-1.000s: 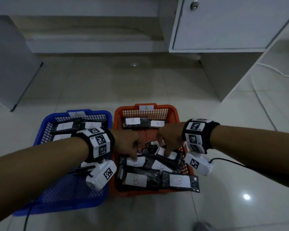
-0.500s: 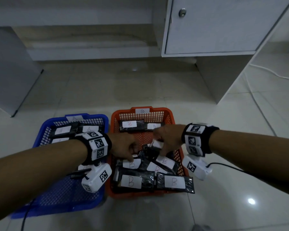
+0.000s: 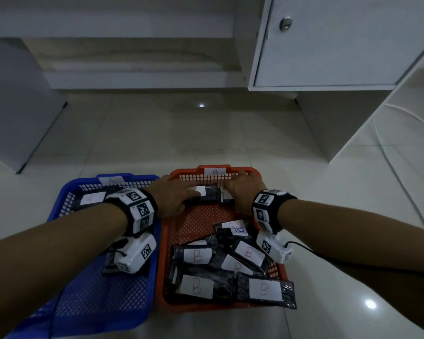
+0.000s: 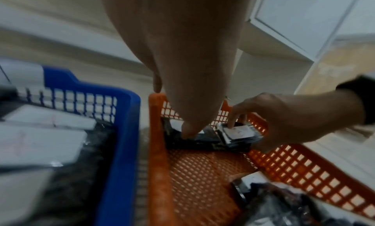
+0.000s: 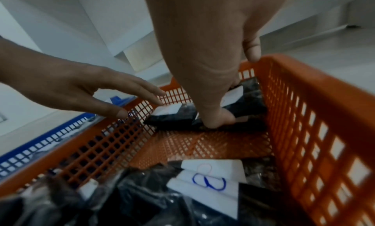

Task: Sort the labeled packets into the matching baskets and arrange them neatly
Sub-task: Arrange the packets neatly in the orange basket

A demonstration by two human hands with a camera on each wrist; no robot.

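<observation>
While the left hand point(image 3: 175, 195) presses flat fingers on one packet point(image 4: 199, 140) at the orange basket's point(image 3: 165, 243) far end, the right hand point(image 3: 242, 193) pinches its neighbour point(image 4: 236, 134). Light, crinkly, probably slippery film: best gripped at the edges.

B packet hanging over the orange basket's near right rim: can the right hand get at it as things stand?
Probably yes. The packet lies on top with nothing over it. The right hand is at the orange basket's far end on another packet, so it must let go and draw back.
</observation>
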